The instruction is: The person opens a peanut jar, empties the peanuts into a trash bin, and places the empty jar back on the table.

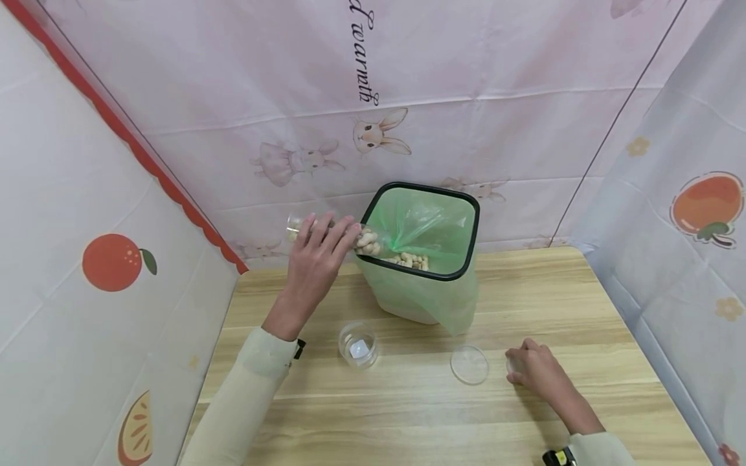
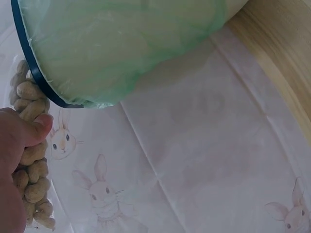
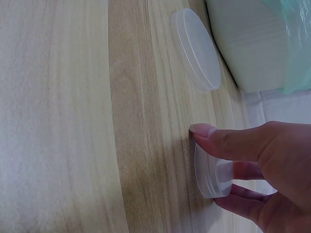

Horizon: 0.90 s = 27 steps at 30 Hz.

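Observation:
My left hand (image 1: pixel 315 262) grips a clear plastic jar (image 1: pixel 293 226) of unshelled peanuts (image 1: pixel 368 243). The jar lies tipped on its side, its mouth end over the near left rim of a bin (image 1: pixel 474 233) lined with a green bag. More peanuts (image 1: pixel 412 261) show inside the bin. In the left wrist view the thumb (image 2: pixel 41 128) presses along the jar's side. Down at the table on the right, my right hand (image 1: pixel 542 374) holds a clear round lid (image 3: pixel 209 177) by its edge between thumb and fingers.
A second clear lid (image 1: pixel 469 365) lies flat on the wooden table (image 1: pixel 419 414), left of the right hand. Another clear jar (image 1: pixel 358 346), with a white square in it, stands in front of the bin. Printed cloth (image 1: pixel 495 129) hangs close behind and at both sides.

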Motion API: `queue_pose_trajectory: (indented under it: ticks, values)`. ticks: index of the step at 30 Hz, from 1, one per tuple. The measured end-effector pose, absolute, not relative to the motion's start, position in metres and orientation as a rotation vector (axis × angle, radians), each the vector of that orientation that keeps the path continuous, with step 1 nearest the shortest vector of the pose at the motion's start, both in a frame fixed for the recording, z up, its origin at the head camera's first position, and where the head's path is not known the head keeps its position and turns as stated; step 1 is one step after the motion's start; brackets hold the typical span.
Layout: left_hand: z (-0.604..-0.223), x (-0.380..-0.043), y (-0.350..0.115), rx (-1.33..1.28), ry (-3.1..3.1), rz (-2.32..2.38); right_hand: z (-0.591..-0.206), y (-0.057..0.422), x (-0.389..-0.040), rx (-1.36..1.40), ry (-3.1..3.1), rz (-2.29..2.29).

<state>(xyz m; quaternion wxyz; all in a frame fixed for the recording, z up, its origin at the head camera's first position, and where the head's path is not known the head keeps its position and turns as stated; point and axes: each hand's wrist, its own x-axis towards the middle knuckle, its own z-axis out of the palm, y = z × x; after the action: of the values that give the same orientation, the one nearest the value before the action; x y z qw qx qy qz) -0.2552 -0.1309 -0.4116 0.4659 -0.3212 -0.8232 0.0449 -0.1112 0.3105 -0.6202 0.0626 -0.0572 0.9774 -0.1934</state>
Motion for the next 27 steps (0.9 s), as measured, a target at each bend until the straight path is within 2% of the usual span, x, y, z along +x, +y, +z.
queue_pose_trajectory:
  ticks: [9, 27]
  values:
    - [-0.404, -0.255, -0.128, -0.767, -2.064, 0.076, -0.620, 0.311, -0.112, -0.186, 2.960, -0.579]
    - [-0.400, -0.254, -0.130, -0.778, -2.057, 0.316, -0.621, 0.313, -0.111, -0.197, 2.952, -0.600]
